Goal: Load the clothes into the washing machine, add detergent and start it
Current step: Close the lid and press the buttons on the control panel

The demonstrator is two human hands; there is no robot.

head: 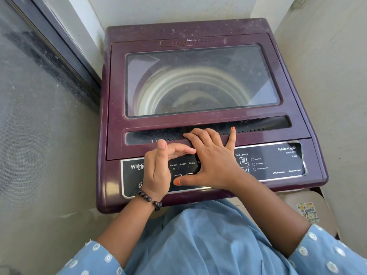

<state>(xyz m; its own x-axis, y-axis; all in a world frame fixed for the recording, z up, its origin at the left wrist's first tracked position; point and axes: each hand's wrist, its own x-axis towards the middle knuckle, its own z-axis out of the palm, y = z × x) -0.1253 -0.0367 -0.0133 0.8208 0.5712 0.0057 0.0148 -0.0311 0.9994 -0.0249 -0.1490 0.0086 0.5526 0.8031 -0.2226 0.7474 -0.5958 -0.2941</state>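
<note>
Head view: washing machine (200,120) control panel (278,161) nearest.

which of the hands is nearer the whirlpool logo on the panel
Left. The left hand hovers right over the end of the Whirlpool logo, partly covering it. The right hand sits further right, spread across the control panel and the lid's front edge.

Light blue top w/ white-dotted sleeves (93,253), dark bead bracelet (149,199) on left wrist, orange nail polish.
</note>
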